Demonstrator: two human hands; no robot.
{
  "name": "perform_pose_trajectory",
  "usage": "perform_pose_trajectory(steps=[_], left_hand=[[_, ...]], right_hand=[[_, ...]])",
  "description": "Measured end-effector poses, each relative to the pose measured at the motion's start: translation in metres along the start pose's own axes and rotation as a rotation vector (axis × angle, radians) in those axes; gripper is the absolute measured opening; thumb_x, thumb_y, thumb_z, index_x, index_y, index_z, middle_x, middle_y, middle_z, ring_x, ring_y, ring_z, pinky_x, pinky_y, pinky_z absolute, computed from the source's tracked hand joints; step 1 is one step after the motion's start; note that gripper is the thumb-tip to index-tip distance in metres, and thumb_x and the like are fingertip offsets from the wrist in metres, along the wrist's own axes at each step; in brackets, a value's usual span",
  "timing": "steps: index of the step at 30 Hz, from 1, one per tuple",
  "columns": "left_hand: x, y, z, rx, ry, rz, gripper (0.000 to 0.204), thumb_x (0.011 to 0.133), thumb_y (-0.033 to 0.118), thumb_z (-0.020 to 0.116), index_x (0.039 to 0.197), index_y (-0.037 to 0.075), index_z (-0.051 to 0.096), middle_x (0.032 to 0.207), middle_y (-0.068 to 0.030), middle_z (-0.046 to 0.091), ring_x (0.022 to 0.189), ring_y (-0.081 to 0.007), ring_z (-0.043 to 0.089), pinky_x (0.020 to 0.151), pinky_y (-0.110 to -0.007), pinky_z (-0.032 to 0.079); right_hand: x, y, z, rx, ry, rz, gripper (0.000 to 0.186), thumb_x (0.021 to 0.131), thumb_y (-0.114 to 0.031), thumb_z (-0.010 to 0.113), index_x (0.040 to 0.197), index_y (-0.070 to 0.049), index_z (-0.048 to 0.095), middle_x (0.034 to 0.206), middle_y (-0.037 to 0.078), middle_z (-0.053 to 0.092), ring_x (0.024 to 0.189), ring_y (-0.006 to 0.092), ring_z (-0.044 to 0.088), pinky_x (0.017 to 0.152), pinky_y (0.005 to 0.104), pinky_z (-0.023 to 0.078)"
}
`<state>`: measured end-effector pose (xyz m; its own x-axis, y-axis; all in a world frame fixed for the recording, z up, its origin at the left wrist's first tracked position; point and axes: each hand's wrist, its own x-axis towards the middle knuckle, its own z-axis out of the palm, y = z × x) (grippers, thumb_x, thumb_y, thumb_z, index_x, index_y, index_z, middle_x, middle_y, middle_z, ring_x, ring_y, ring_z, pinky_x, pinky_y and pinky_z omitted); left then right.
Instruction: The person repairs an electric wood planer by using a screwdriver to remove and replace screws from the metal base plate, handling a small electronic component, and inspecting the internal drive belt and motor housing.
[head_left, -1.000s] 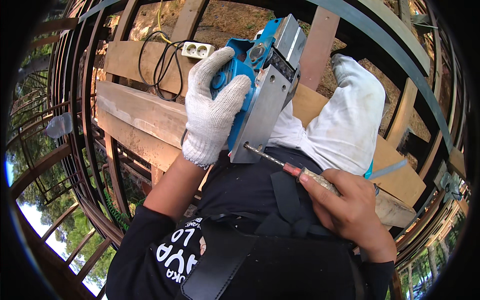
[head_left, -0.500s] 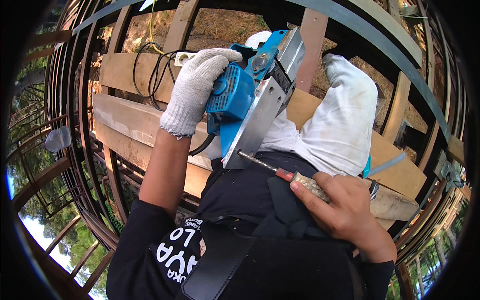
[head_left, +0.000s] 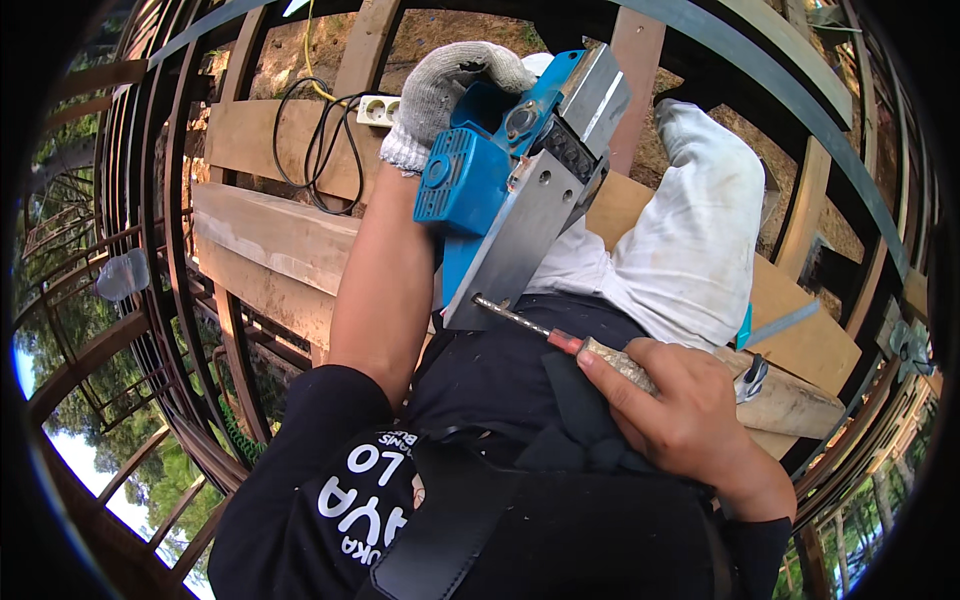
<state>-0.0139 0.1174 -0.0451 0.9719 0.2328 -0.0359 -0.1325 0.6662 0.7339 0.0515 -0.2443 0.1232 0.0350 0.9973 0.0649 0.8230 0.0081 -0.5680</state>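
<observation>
A blue electric planer [head_left: 475, 185] rests tilted above my lap, its silvery metal sole [head_left: 520, 235] turned to the right. My left hand [head_left: 445, 95], in a knitted white glove, is curled round the planer's far side by the handle; part of its fingers is hidden behind the blue body. In my bare right hand [head_left: 685, 405] is a screwdriver [head_left: 566, 341] with a red collar and a worn, speckled handle. The screwdriver's tip meets the sole's near end, by a small hole there.
Wooden planks [head_left: 270, 235] lie beneath and to my left. A white socket strip [head_left: 378, 110] and a looped black cable [head_left: 318, 150] sit on them. At right, a bent leg in white trousers [head_left: 690, 220] rests near a light board [head_left: 800, 335]. Dark metal bars surround the place.
My left hand has shifted farther away, over the planer's far side, its forearm swinging right. The planer has turned slightly. The screwdriver stays at the sole's near end.
</observation>
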Motion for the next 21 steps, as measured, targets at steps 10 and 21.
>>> perform_pose_trajectory(steps=[10,21], left_hand=[[-0.032,-0.004,0.042,-0.175,0.236,0.194,0.051,0.102,0.042,0.049,0.072,0.002,0.058,0.079,-0.0147,0.058,0.103,-0.0392,0.062,0.097,-0.050,0.048],[-0.074,-0.001,0.044,-0.076,0.328,0.277,0.042,0.104,0.038,0.048,0.097,0.003,0.068,0.106,-0.0162,0.067,0.122,-0.0392,0.059,0.110,-0.053,0.044]], right_hand=[[-0.005,-0.017,-0.011,-0.002,-0.049,0.087,0.050,0.075,-0.012,0.076,0.125,-0.016,0.073,0.095,0.009,0.063,0.070,0.0213,0.061,0.056,0.0337,0.048],[0.005,-0.020,-0.006,-0.377,0.143,-0.280,0.015,0.084,-0.016,0.076,0.095,-0.007,0.077,0.084,0.008,0.064,0.062,0.0145,0.047,0.050,0.0282,0.028]])
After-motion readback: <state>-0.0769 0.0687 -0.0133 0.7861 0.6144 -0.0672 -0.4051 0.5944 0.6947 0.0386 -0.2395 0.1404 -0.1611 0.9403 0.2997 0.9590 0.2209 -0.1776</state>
